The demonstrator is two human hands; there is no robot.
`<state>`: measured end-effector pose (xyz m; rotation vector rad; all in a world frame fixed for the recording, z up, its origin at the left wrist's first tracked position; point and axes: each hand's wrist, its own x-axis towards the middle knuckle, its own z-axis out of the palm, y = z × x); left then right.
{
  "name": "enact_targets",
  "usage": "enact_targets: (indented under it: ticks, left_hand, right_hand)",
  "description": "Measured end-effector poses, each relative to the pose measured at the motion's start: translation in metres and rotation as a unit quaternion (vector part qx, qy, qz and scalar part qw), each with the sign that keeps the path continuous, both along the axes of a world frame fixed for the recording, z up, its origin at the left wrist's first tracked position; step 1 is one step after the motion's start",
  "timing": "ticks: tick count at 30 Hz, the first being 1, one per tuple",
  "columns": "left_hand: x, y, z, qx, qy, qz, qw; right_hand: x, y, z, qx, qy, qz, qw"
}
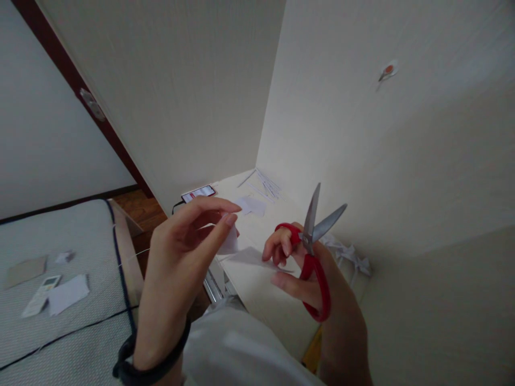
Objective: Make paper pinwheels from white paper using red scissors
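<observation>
My right hand [309, 279] grips red-handled scissors [316, 252], their grey blades spread apart and pointing up. My left hand [181, 257], with a black band on the wrist, pinches a small piece of white paper [229, 241] between thumb and fingertips. The two hands are a short gap apart above the white desk [257, 295]. A larger white sheet [253, 257] lies on the desk just under the hands.
A phone [198, 193] with a cable lies at the desk's far corner, beside paper pieces [251, 205] and thin paper strips [265, 185]. Crumpled scraps [350, 254] lie by the right wall. On the bed [60, 321] at left rest a remote [40, 295] and papers.
</observation>
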<state>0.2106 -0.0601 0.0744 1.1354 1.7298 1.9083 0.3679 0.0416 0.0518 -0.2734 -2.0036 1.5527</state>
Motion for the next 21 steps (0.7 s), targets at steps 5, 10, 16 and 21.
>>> enact_targets:
  ticks: [5, 10, 16, 21]
  left_hand:
    - [-0.003, 0.000, 0.000, -0.013, 0.000, -0.042, 0.999]
    - [-0.005, -0.001, 0.002, -0.012, 0.072, -0.085, 0.994]
    - [-0.011, -0.001, -0.002, 0.027, 0.057, -0.209, 0.976]
    - [-0.010, 0.002, -0.004, -0.067, 0.107, -0.188, 0.974]
  right_hand:
    - [-0.005, 0.000, 0.003, -0.036, 0.019, -0.070, 0.997]
    - [-0.003, 0.003, 0.004, -0.019, -0.002, -0.099, 0.995]
    - [0.000, 0.003, 0.005, 0.015, -0.041, -0.112, 0.993]
    - [-0.001, 0.004, 0.007, 0.034, -0.033, -0.121, 0.991]
